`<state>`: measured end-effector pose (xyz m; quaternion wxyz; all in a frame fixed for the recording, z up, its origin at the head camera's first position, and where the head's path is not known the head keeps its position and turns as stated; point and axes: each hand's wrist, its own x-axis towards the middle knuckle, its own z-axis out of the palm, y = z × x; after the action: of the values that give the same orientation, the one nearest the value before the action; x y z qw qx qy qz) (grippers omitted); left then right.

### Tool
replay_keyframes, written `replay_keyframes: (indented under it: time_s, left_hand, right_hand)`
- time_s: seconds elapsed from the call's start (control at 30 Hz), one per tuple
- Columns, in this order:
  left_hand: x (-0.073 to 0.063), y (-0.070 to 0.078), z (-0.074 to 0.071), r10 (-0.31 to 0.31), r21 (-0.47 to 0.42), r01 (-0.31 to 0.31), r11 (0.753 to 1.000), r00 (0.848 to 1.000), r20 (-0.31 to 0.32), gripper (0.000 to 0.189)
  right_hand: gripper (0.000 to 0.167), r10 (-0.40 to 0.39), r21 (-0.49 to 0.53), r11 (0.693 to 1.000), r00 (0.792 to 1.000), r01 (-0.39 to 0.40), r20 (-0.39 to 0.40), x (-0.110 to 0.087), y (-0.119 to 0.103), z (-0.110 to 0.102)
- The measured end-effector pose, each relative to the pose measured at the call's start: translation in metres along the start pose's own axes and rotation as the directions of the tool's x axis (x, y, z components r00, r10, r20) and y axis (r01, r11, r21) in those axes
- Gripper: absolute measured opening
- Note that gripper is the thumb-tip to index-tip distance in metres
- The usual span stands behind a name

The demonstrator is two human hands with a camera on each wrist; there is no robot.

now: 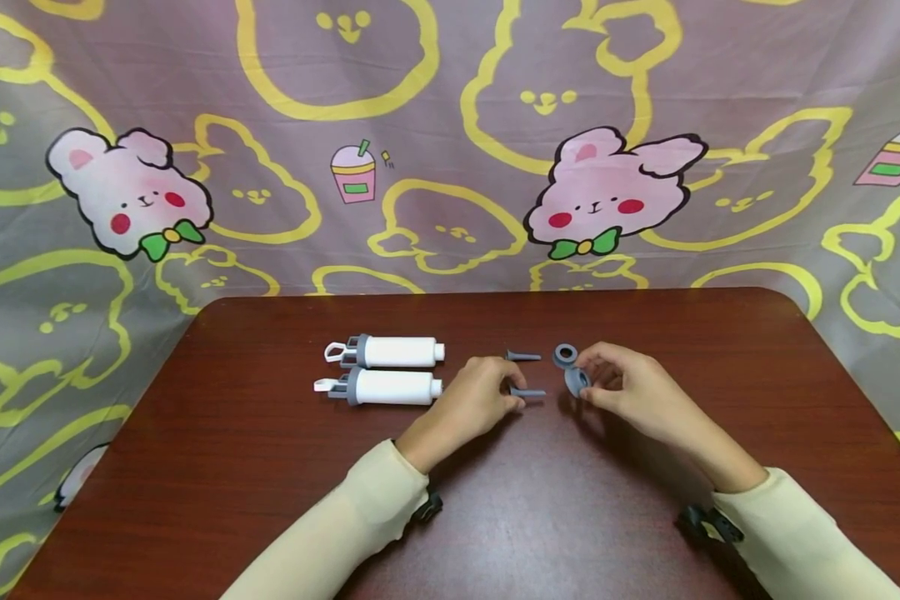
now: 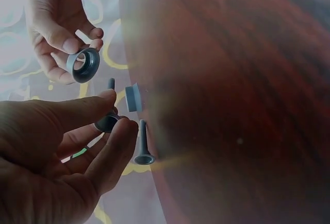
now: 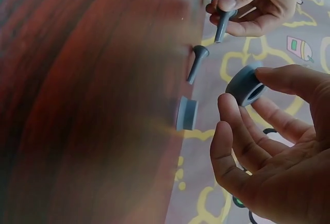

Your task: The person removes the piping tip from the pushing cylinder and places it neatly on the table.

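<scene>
My left hand (image 1: 480, 392) pinches a grey funnel-ended nozzle (image 1: 532, 392) by its wide end between thumb and fingers, its thin tube pointing right. In my right hand (image 1: 637, 387) a grey ring (image 1: 577, 383) is held at its edge by thumb and fingertips; its round opening shows in the left wrist view. Between the hands and slightly farther back, a second nozzle (image 1: 525, 357) lies on the table. Beside it, close to my right fingertips, rests a second flared grey ring (image 1: 566, 356).
Two white cylinders, a far one (image 1: 402, 352) and a near one (image 1: 392, 387), lie side by side left of my left hand, with grey collars and white pull handles at their left ends. The brown wooden table (image 1: 270, 500) ends at a patterned cloth (image 1: 450, 100) behind.
</scene>
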<state>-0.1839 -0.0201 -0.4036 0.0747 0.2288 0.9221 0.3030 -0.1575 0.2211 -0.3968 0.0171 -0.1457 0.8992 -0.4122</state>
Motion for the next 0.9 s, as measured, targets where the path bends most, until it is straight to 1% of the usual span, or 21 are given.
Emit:
replay_keyframes:
  time_s: [0.2,0.43,0.9]
  left_hand:
    - [0.002,-0.001,0.001,-0.010,0.000,0.010,1.000,1.000,0.002,0.011]
    - [0.006,-0.004,0.002,-0.054,0.027,0.054,0.998,0.999,-0.004,0.011]
    - [0.008,-0.007,0.004,-0.072,0.047,0.072,0.996,0.997,0.011,0.012]
  right_hand:
    - [0.025,0.010,-0.016,1.000,1.000,-0.010,0.011,0.004,0.004,0.002]
    - [0.022,0.036,-0.046,0.998,0.999,-0.035,0.022,0.008,0.007,0.006]
    - [0.018,0.108,-0.092,0.991,0.991,-0.100,0.083,0.016,0.007,0.013]
